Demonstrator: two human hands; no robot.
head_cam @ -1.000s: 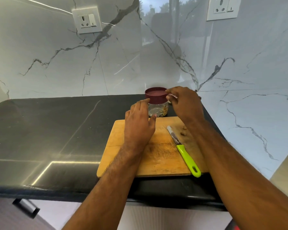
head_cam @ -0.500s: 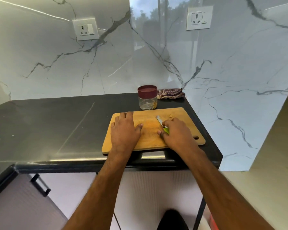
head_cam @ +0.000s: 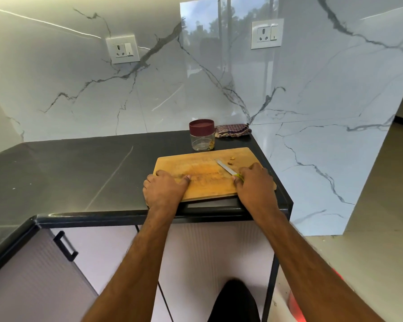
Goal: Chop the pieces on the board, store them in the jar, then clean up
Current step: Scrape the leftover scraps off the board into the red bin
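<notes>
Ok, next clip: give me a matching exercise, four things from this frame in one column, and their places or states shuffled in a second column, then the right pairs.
Things:
1. jar
2. knife
3. checked cloth
4. left hand

Places or states:
A. bunched on the counter against the wall, right of the jar
B. lidded, standing just behind the board
C. grips the board's near left corner
D. handle in the right hand, blade lying on the board

Pairs: 1-B, 2-D, 3-A, 4-C

The board lies on the dark counter; the right hand covers the knife's green handle.
</notes>
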